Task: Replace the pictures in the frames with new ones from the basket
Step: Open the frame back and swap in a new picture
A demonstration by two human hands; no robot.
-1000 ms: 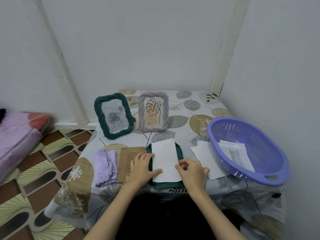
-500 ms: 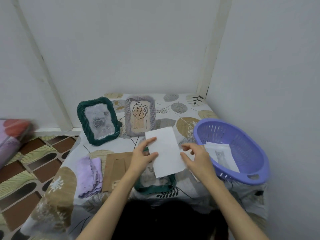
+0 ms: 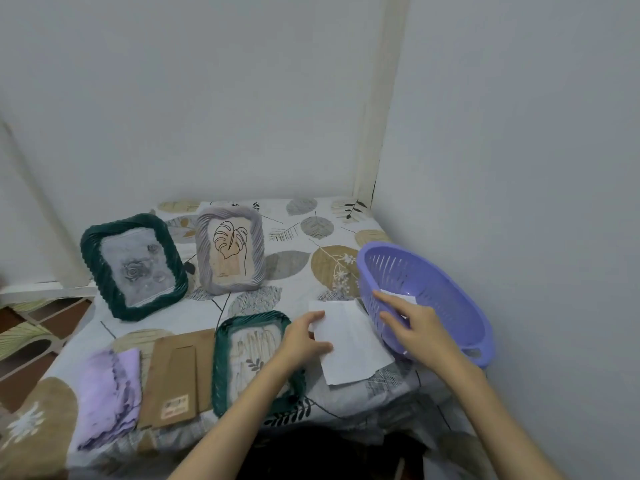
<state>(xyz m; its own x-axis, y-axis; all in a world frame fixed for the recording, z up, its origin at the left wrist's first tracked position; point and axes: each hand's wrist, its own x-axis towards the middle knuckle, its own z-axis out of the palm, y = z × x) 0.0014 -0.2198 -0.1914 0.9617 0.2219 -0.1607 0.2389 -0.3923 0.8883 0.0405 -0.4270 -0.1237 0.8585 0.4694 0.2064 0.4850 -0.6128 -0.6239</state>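
A dark green frame (image 3: 221, 368) lies flat at the table's front with a leaf picture showing inside it. My left hand (image 3: 304, 337) pinches the left edge of a white sheet (image 3: 349, 348) that lies on other white paper to the right of that frame. My right hand (image 3: 415, 327) hovers over the near rim of the purple basket (image 3: 450, 292), fingers spread and holding nothing; a white picture (image 3: 403, 296) shows in the basket just beyond its fingers. Two frames stand upright at the back: a green one (image 3: 135, 265) with a rose picture and a grey one (image 3: 230, 249) with a leaf drawing.
A brown cardboard frame back (image 3: 176, 372) lies left of the flat frame, and a folded lilac cloth (image 3: 110, 393) lies beside it. Walls close the table at the back and right. Patterned floor (image 3: 24, 337) lies to the left.
The white sheet has moved off the flat green frame to the right, uncovering the leaf picture. My right hand let go of it and moved to the basket.
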